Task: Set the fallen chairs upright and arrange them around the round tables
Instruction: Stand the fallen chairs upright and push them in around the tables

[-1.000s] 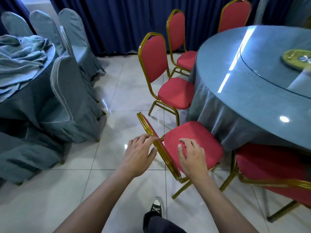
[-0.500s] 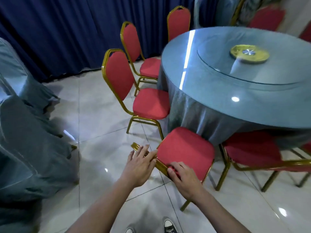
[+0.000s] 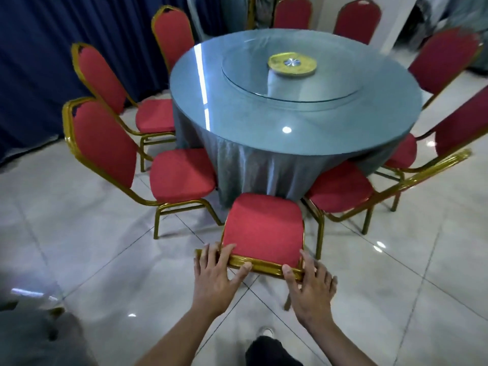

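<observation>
Nearest, at six o'clock of the round tabletop (image 3: 290,133), both hands grasp the gold top rail of a red chair (image 3: 261,228): left hand (image 3: 214,276) and right hand (image 3: 311,283), fingers curled over it. More red chairs (image 3: 179,175) ring the tabletop beyond.

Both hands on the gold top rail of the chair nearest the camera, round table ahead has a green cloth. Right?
Not quite: the head view shows the round table under a grey-blue cloth, not green. The rest holds: left hand and right hand are on the chair rail.
</observation>
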Action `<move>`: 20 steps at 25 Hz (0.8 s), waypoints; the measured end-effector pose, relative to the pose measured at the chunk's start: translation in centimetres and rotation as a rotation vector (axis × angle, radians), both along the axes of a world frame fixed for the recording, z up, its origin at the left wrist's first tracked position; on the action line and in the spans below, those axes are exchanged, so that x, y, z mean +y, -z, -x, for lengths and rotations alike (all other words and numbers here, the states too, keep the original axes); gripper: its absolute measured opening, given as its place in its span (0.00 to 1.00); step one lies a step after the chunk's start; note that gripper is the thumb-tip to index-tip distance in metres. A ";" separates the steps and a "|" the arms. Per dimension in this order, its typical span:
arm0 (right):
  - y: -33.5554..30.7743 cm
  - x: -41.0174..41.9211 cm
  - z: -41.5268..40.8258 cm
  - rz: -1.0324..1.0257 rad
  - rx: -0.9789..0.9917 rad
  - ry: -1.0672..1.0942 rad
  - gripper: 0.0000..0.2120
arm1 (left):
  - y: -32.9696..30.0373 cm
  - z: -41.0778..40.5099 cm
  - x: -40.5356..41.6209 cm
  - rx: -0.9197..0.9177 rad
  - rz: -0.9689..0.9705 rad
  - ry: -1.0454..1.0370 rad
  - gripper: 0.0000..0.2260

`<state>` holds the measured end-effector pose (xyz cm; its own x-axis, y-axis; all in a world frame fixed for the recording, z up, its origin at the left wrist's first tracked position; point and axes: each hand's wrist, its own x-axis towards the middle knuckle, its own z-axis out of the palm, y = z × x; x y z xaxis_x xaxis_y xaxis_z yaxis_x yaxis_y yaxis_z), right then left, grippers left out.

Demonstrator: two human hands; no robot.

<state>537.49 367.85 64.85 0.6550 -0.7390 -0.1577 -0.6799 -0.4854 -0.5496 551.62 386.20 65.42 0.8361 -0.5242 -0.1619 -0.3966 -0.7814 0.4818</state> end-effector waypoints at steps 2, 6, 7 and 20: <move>0.3 -0.4 -1.4 -0.036 -0.037 -0.031 0.37 | 0.4 -1.4 -0.2 -0.018 0.023 -0.017 0.34; 0.9 -2.6 -5.9 -0.035 -0.053 -0.071 0.35 | 0.7 -6.2 -1.9 -0.030 0.037 -0.033 0.37; 1.0 -3.0 -7.3 -0.034 -0.056 -0.079 0.35 | 0.7 -7.6 -2.2 -0.029 0.044 -0.039 0.38; 1.1 -6.9 -26.8 -0.101 -0.033 -0.046 0.40 | 0.3 -29.5 -7.3 0.018 0.006 0.033 0.39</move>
<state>564.27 360.98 63.73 0.6937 -0.6897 -0.2074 -0.6392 -0.4568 -0.6187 581.11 378.91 65.14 0.8153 -0.5524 -0.1735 -0.4131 -0.7650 0.4941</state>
